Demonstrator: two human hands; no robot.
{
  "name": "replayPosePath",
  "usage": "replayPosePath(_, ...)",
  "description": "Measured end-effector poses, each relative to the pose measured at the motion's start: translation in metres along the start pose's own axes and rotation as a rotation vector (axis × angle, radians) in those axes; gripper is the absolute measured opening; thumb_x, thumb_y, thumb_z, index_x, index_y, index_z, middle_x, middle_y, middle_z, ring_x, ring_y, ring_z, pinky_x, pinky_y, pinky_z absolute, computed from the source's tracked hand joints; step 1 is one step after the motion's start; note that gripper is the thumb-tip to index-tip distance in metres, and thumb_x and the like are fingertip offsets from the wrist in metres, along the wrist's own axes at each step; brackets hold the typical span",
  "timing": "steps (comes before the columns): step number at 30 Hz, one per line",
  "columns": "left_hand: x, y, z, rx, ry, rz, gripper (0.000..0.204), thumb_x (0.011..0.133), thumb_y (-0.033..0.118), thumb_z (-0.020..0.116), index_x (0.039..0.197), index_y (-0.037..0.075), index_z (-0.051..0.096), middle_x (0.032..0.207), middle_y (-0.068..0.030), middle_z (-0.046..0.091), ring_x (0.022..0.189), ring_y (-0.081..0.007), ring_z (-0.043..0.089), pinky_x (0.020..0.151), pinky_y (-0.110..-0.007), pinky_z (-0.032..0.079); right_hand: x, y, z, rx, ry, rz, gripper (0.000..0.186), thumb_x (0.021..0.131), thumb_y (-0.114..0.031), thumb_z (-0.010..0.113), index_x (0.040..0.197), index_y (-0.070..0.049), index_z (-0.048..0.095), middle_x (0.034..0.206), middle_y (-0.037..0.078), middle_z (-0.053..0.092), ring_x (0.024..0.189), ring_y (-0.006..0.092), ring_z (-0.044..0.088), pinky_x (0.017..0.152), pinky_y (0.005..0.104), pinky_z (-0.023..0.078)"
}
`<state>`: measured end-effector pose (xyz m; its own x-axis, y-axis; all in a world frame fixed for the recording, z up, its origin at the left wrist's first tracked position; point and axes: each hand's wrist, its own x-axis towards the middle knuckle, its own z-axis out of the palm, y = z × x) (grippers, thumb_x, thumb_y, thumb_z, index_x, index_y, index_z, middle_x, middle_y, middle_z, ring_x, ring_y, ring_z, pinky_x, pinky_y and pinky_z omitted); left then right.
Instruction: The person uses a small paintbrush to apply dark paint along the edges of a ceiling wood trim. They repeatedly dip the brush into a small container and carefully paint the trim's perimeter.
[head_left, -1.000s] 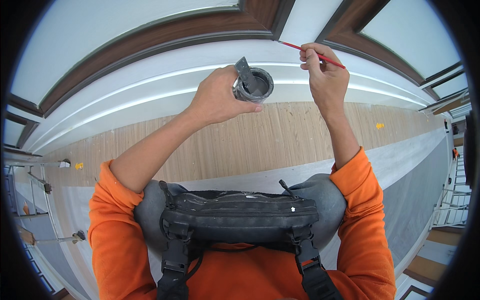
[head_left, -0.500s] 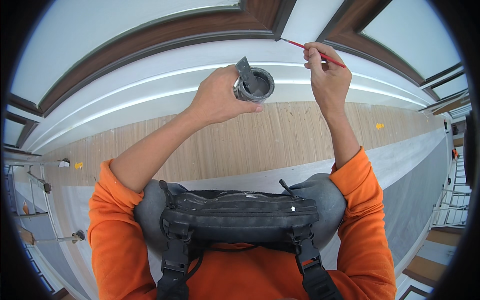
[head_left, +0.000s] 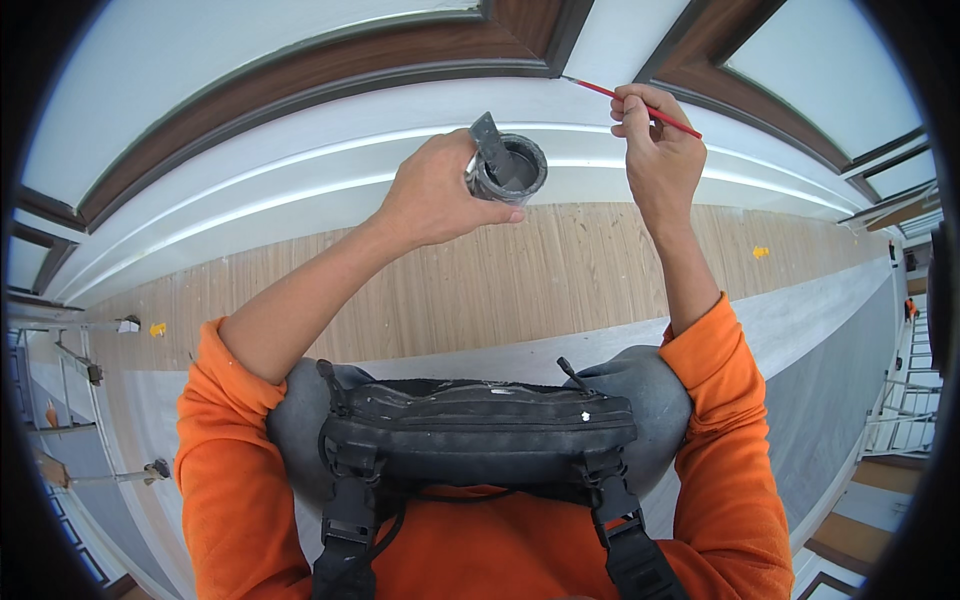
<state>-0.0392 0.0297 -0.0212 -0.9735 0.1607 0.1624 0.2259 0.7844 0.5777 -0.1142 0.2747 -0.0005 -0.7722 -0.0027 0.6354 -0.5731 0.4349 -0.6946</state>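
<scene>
My left hand [head_left: 440,190] is wrapped round a small paint can [head_left: 540,165] of dark grey paint. A flat grey-smeared blade [head_left: 487,140] stands tilted in the can, its upper end above the rim. Between the thumb and fingers of my right hand [head_left: 660,150] is a thin red-handled paintbrush [head_left: 600,90], pointing up and left. Its tip is at the lower right corner of a brown panel moulding [head_left: 400,55] with a dark grey outer edge. I cannot tell whether the bristles touch that edge.
Another brown-framed panel [head_left: 740,90] lies to the right. White baseboard [head_left: 330,180] runs below both, above the wood-look floor [head_left: 450,290]. A black bag [head_left: 480,425] rests across my lap. Metal scaffold parts [head_left: 95,400] stand at the left; more framework [head_left: 905,400] stands at the right.
My right hand and the paintbrush have shifted slightly right, and the brush tip has moved a little with them. My left hand and the paint can have barely moved.
</scene>
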Motion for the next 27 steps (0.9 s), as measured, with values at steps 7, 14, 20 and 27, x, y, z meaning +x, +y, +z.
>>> replayPosePath(7, 0.000, -0.002, 0.001, -0.012, 0.015, 0.013, 0.072, 0.069, 0.051, 0.095, 0.118, 0.002, 0.073, 0.116, -0.0195, 0.075, 0.114, -0.0368, 0.069, 0.100, -0.046, 0.055, 0.002, 0.000, -0.003, -0.094, -0.013, -0.113, 0.014, 0.102, -0.011, 0.067, 0.107, -0.006, 0.079, 0.097, 0.006, 0.079, 0.089, 0.0142, 0.075, 0.080, 0.0302, 0.063)
replayPosePath(14, 0.000, 0.000, -0.001, -0.014, 0.011, 0.012, 0.073, 0.070, 0.052, 0.094, 0.117, 0.000, 0.072, 0.113, -0.0194, 0.074, 0.112, -0.0363, 0.070, 0.098, -0.046, 0.055, 0.001, -0.001, -0.002, -0.085, -0.034, -0.108, 0.013, 0.102, -0.010, 0.068, 0.107, -0.006, 0.079, 0.097, 0.006, 0.079, 0.087, 0.0148, 0.075, 0.078, 0.0290, 0.063)
replayPosePath(20, 0.000, 0.000, -0.001, 0.003, -0.002, 0.001, 0.073, 0.070, 0.053, 0.094, 0.116, 0.001, 0.072, 0.111, -0.0181, 0.074, 0.111, -0.0346, 0.070, 0.097, -0.046, 0.055, 0.001, -0.001, -0.001, -0.098, -0.043, -0.147, 0.012, 0.101, -0.010, 0.070, 0.107, -0.007, 0.080, 0.099, 0.005, 0.079, 0.087, 0.0141, 0.075, 0.077, 0.0284, 0.062)
replayPosePath(27, -0.001, 0.003, -0.003, -0.002, 0.003, 0.007, 0.072, 0.070, 0.052, 0.095, 0.117, 0.002, 0.073, 0.113, -0.0182, 0.074, 0.111, -0.0354, 0.070, 0.098, -0.046, 0.055, -0.001, -0.001, 0.007, -0.055, -0.091, -0.247, 0.011, 0.101, -0.009, 0.072, 0.108, -0.006, 0.079, 0.101, 0.006, 0.079, 0.086, 0.0138, 0.074, 0.074, 0.0280, 0.061)
